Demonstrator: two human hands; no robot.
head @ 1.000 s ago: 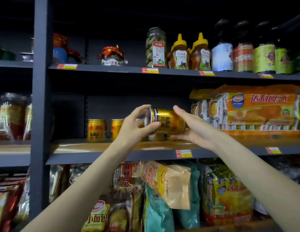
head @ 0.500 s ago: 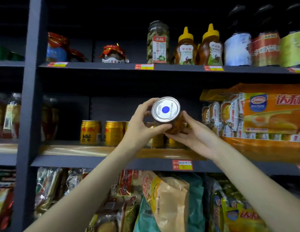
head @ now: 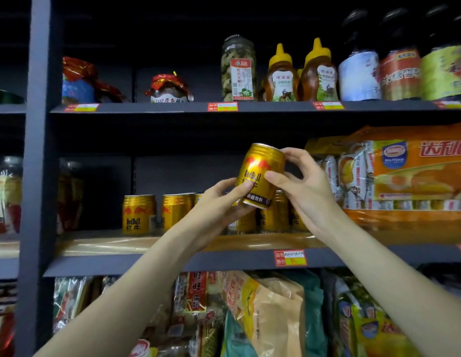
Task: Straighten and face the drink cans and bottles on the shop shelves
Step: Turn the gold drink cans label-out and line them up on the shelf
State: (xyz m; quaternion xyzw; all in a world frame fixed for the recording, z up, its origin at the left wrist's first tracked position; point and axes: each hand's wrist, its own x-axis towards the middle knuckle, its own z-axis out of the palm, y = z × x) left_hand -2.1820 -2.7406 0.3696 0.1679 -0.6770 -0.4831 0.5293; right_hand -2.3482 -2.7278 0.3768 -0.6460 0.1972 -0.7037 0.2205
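Note:
A gold Red Bull can (head: 260,171) is held in the air above the middle shelf (head: 172,261), nearly upright and leaning a little right, label towards me. My left hand (head: 219,204) grips its lower end from below. My right hand (head: 304,186) pinches its right side, thumb on the label and fingers near the top rim. Behind the hands, a row of several gold cans stands on the shelf: one at the left (head: 138,215), one beside it (head: 176,211), more (head: 275,215) partly hidden by my hands.
Orange snack packs (head: 404,173) fill the shelf's right end. The shelf above carries jars (head: 238,68), honey bottles (head: 299,73) and dark bottles (head: 399,60). Bagged snacks (head: 265,315) sit below. A grey upright post (head: 38,150) bounds the bay at the left.
The can turned from lying sideways, then bottom towards me, to nearly upright with its label facing me. My right hand shifted up along its side, and the left stayed at its lower end.

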